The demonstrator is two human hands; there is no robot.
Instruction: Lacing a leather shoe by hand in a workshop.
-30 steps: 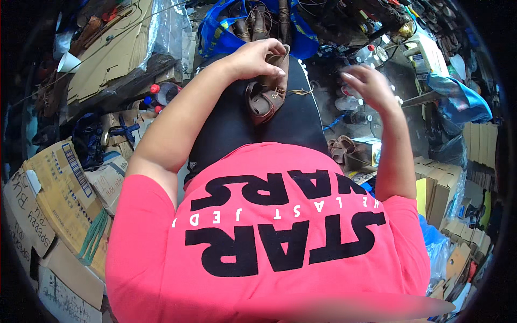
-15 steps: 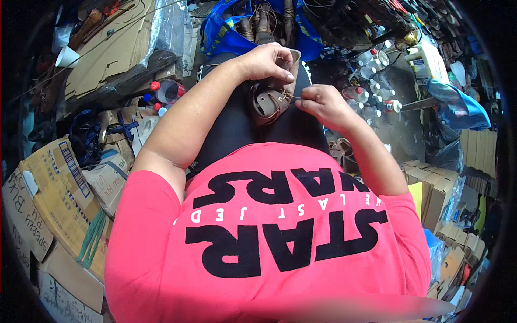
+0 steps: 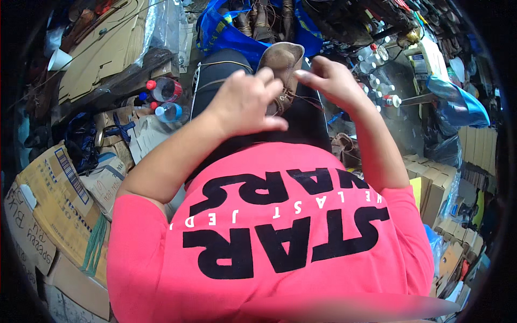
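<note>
A brown leather shoe point(image 3: 282, 58) lies on my lap, its sole-shaped end pointing away from me and its laced part nearer. My left hand point(image 3: 247, 99) is over the near left side of the shoe, slightly blurred, with fingers apart and nothing visible in them. It hides part of the shoe. At the shoe's right edge is my right hand point(image 3: 334, 83), its fingers curled and thumb stretched toward the leather; whatever the fingers hold is hidden. Thin brown cord point(image 3: 307, 99) trails from the shoe's right side. Another strand of cord point(image 3: 223, 63) crosses my left thigh.
Beyond my knees stands a blue bag point(image 3: 215, 27) with brown leather shoes inside. Plastic bottles point(image 3: 385, 89) crowd the floor at right, and more bottles point(image 3: 168, 89) stand at left. Cardboard boxes point(image 3: 59, 199) are stacked at near left. Another brown shoe point(image 3: 346, 149) lies beside my right thigh.
My left hand has come off the shoe's far end and moved nearer me, its fingers spreading. My right hand has moved up and away along the shoe's right edge. More of the shoe's far end shows.
</note>
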